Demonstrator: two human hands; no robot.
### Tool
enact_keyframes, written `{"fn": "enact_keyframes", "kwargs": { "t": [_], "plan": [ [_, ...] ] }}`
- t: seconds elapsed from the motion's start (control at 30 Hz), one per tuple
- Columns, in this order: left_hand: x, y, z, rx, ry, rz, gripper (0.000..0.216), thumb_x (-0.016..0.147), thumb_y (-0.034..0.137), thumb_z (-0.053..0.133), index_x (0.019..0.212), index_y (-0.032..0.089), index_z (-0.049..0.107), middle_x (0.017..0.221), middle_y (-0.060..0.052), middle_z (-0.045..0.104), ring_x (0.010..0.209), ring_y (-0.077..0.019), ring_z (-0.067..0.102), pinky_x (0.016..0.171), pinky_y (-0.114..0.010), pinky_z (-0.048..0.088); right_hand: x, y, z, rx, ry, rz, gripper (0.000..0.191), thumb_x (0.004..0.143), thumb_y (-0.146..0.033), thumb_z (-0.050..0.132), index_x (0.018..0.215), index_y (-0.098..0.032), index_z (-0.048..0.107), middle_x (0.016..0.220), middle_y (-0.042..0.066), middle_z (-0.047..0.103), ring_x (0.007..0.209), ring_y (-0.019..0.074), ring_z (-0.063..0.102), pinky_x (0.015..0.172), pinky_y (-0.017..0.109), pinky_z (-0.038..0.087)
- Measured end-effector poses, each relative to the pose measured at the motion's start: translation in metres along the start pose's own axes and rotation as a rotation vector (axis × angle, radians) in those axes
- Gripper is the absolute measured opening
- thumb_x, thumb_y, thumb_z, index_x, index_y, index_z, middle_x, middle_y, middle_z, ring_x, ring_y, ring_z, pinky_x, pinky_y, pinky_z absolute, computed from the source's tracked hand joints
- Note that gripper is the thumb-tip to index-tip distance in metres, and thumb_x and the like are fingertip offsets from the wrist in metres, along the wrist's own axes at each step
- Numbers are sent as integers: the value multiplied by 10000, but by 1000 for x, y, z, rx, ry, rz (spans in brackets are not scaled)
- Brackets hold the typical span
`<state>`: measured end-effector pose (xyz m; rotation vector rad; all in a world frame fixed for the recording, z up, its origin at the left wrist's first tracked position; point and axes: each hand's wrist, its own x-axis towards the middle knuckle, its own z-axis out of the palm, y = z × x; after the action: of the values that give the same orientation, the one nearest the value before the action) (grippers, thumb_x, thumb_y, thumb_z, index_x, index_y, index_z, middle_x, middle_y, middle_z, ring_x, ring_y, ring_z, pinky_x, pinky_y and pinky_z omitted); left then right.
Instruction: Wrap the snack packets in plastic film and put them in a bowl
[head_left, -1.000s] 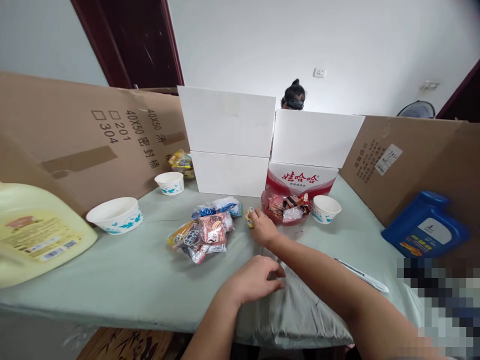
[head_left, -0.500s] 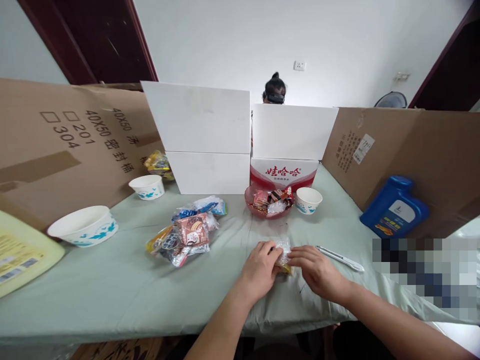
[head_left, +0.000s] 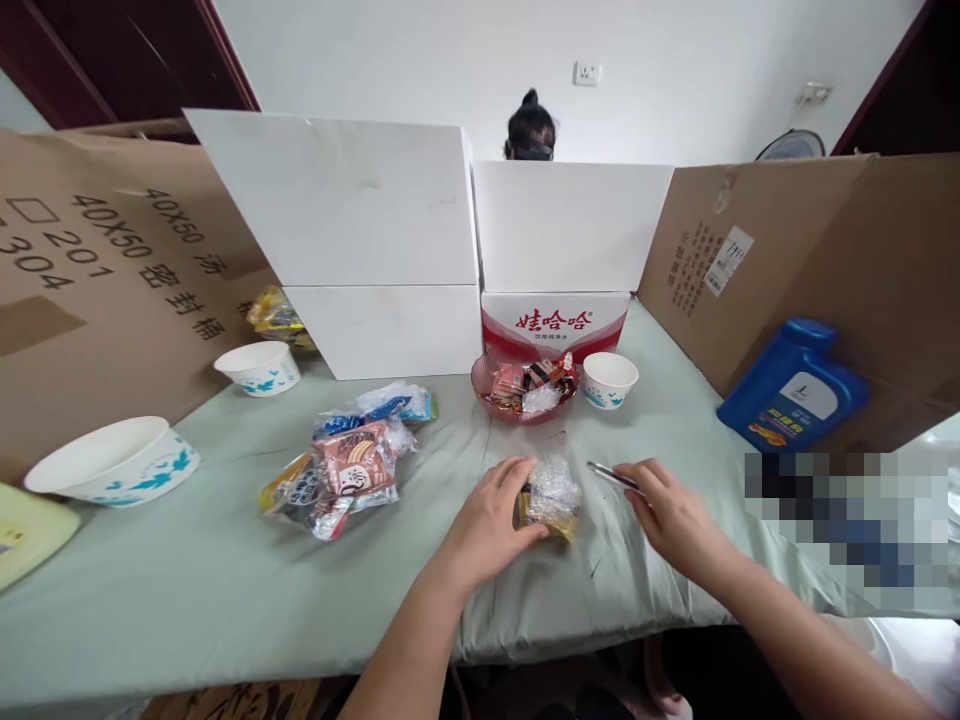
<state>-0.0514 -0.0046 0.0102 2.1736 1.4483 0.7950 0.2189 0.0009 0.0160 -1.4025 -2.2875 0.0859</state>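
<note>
A small gold-and-black packet wrapped in bubble wrap [head_left: 553,490] lies on the cloth near the table's front. My left hand [head_left: 484,520] curves round its left side, with thumb and fingers against it. To the right, my right hand [head_left: 671,515] has its fingers closed on a slim white utility knife [head_left: 611,475]. The metal end points left and away from me, while the handle is mostly hidden by the hand. Beyond the packet stands a reddish glass bowl [head_left: 517,412] filled with small wrapped snacks.
A pile of wrapped snacks [head_left: 356,465] lies left of my hands. White paper bowls stand at the left [head_left: 142,470] and beside the glass bowl [head_left: 610,382]. A blue bottle [head_left: 799,390] leans at right. Cardboard and white boxes [head_left: 382,330] wall the table; a person sits behind.
My right hand has left the packet, moved right and taken hold of the utility knife lying there. My left hand stays at the packet, its fingers wider apart. The view has shifted slightly.
</note>
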Motion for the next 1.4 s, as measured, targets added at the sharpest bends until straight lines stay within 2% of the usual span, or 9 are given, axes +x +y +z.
{"fn": "enact_keyframes", "kwargs": {
  "t": [0.2, 0.4, 0.53, 0.63, 0.8, 0.97, 1.13, 1.23, 1.4],
  "plan": [
    [6, 0, -2, -8, -46, -17, 489, 778, 237, 709, 1238, 248, 544, 1266, -64, 593, 1187, -260, 549, 1011, -425, 455, 23, -50, -14, -50, -255, -182, 365, 856, -84, 447, 1109, -254, 647, 899, 54, 641, 704, 157, 638, 612, 247, 459],
    [7, 10, -2, 21, -52, -78, 362, 759, 203, 699, 1109, 232, 608, 1230, -48, 587, 1102, -244, 581, 945, -390, 483, 10, 14, -31, -122, -280, 46, 328, 806, -114, 472, 984, -287, 686, 860, 31, 650, 649, 155, 635, 568, 257, 415],
    [8, 19, 10, 104, 92, -78, 489, 670, 323, 799, 1112, 245, 605, 1193, -50, 581, 1100, -277, 537, 952, -432, 464, 11, 43, -23, -292, -287, 178, 248, 779, -91, 517, 862, -247, 691, 780, 51, 645, 659, 196, 623, 580, 292, 401],
    [11, 27, 24, 124, 179, -47, 498, 675, 311, 803, 1132, 259, 610, 1146, -49, 588, 1076, -271, 529, 944, -419, 468, 17, 27, -13, -262, -133, 102, 122, 800, -138, 579, 763, -216, 667, 816, 88, 657, 854, 268, 616, 713, 366, 454],
    [18, 29, 34, 49, 229, -56, 87, 872, 202, 553, 848, 212, 636, 916, -46, 626, 903, -212, 574, 812, -350, 489, 17, -36, 13, 331, -89, -113, 118, 906, -239, 536, 980, -234, 628, 949, 58, 659, 893, 201, 622, 794, 337, 519],
    [18, 12, 18, -211, 348, -266, 115, 885, 270, 466, 836, 203, 545, 785, -13, 631, 721, -158, 603, 673, -276, 483, 10, -53, 47, 384, -10, -129, 523, 837, -237, 626, 1326, -196, 444, 1206, 149, 553, 1056, 271, 586, 846, 421, 535],
    [5, -19, -11, -40, 272, -416, 144, 771, 159, 496, 903, 210, 521, 739, 22, 632, 653, -151, 602, 630, -259, 447, 11, -42, 52, 405, -62, -163, 170, 933, -191, 470, 1026, -207, 611, 945, 79, 590, 829, 188, 611, 727, 321, 530],
    [-3, -32, -19, 174, 143, -421, 190, 768, 112, 490, 918, 204, 560, 774, -2, 647, 706, -176, 615, 672, -286, 462, 11, -38, 47, 384, -105, -112, 172, 938, -166, 448, 884, -203, 607, 842, 46, 588, 752, 166, 599, 685, 293, 511],
    [-9, -16, -11, 484, 569, -181, 209, 839, 157, 513, 1026, 148, 605, 1082, -142, 621, 1033, -283, 568, 910, -432, 454, 8, -38, 47, 381, 28, -130, 94, 895, -155, 515, 931, -202, 587, 1047, 93, 576, 977, 227, 584, 838, 387, 513]
  ]
}}
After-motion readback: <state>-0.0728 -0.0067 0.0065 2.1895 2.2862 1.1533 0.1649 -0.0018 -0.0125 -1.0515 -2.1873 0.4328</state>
